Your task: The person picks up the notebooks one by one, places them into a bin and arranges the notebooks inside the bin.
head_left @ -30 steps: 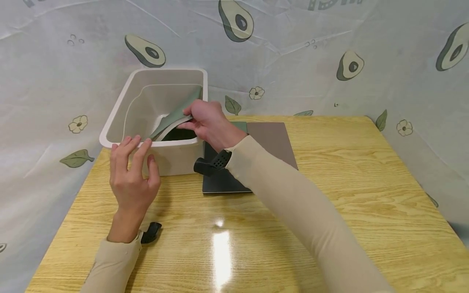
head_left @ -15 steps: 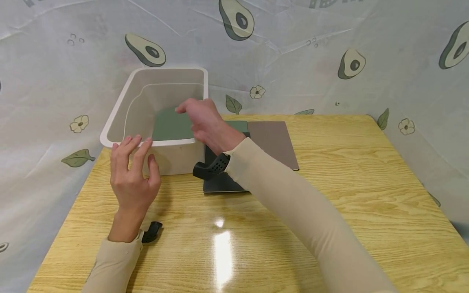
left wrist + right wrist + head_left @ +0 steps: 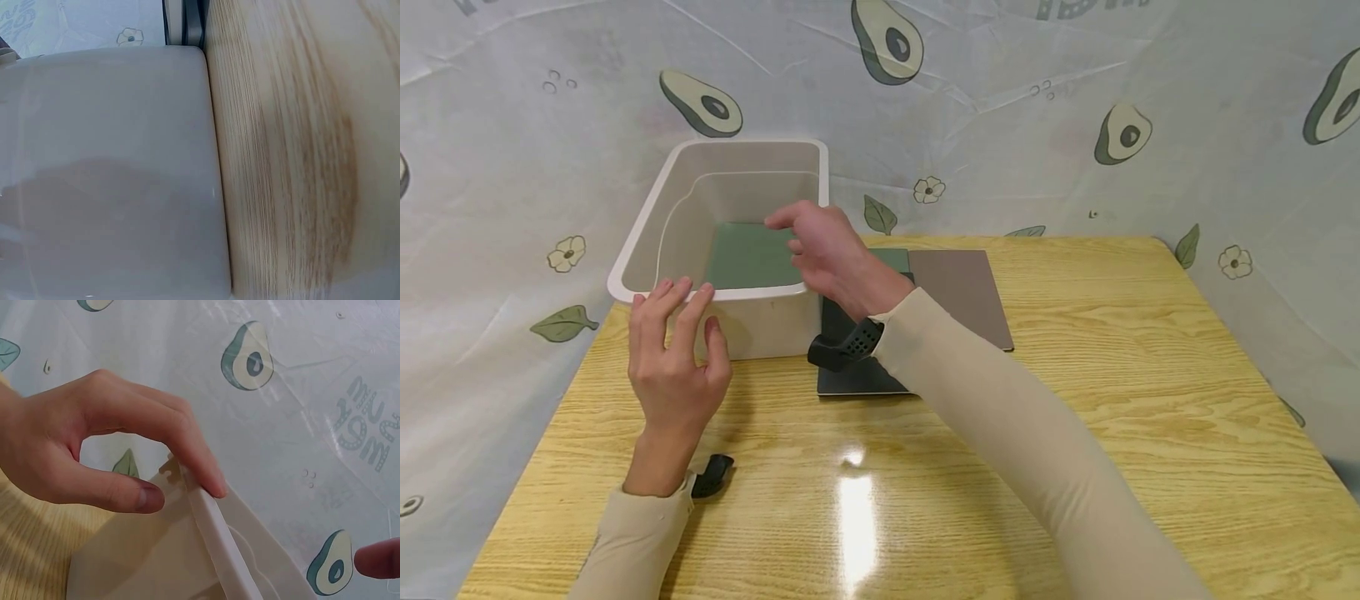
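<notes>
A light grey plastic bin stands at the table's back left. Flat on its floor lies a green notebook. My left hand rests its fingertips on the bin's near rim; in the right wrist view the left thumb is apart from the rim, outside the wall. Over the bin's right front corner is my right hand, holding nothing visible, index finger stretched left above the notebook and the other fingers bent. The right index fingertip shows at the right wrist view's edge. The bin's outer wall fills much of the left wrist view.
Right of the bin, partly under my right forearm, lie a black notebook, a green one and a grey-brown one. A grey wall sheet with avocado prints hangs behind the wooden table.
A second ago my right hand held the green notebook tilted inside the bin. It has let go, and the notebook now lies flat. The left hand has stayed on the rim.
</notes>
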